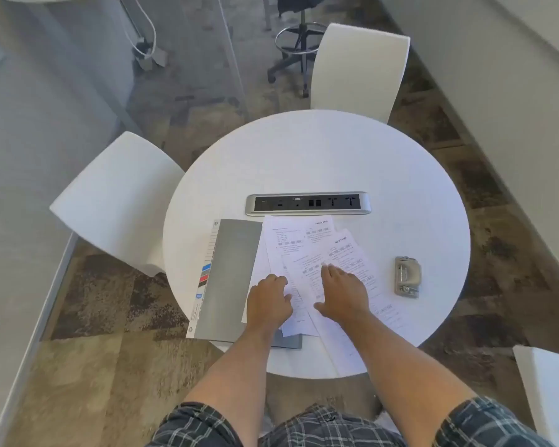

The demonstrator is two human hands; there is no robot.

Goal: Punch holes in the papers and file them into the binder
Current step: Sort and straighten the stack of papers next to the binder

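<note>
Papers (317, 253): loose fanned sheets on round surface (320, 150), between binder (231, 279) and hole punch (407, 276); long axis near-to-far, headings far.
Handling: light, limp, slippery; likely best squared, then gripped by an edge.
Left hand (269, 301): fingers curled on sheets.
Right hand (344, 293): fingers flat, together, pinching nothing.

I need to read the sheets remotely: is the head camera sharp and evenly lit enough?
Head view: even, soft light, no glare on the white table; wide-angle bending curves the room edges; print on the papers is too small and soft to read; hole punch stays distinct.
</note>
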